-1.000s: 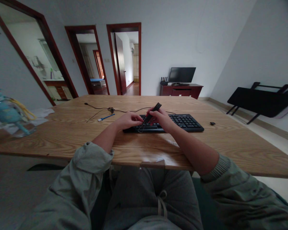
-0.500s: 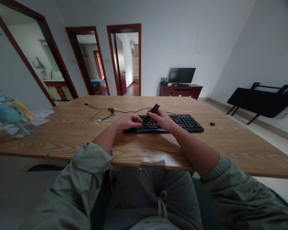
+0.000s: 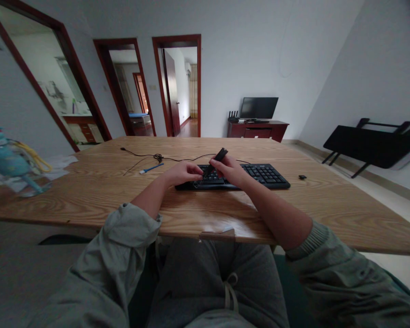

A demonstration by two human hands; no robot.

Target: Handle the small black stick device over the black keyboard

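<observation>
A black keyboard [image 3: 259, 175] lies on the wooden table [image 3: 205, 200] in front of me. My right hand [image 3: 230, 169] is closed around a slim black tool [image 3: 218, 157], held slanted with its thin tip down on the keys at the keyboard's left part. My left hand [image 3: 184, 173] rests curled on the keyboard's left end, fingers bent next to the tool's tip. Whether the left fingers pinch anything is too small to see.
A thin black cable [image 3: 150, 157] and a blue pen [image 3: 151, 168] lie behind the keyboard at the left. A small black object [image 3: 302, 176] sits right of the keyboard. A teal bottle [image 3: 10, 161] stands at the table's left edge. A folded black table [image 3: 372, 143] leans on the right wall.
The tool's upper end has dipped slightly and the tip shifted a little left along the keys. Both hands stay in nearly the same place.
</observation>
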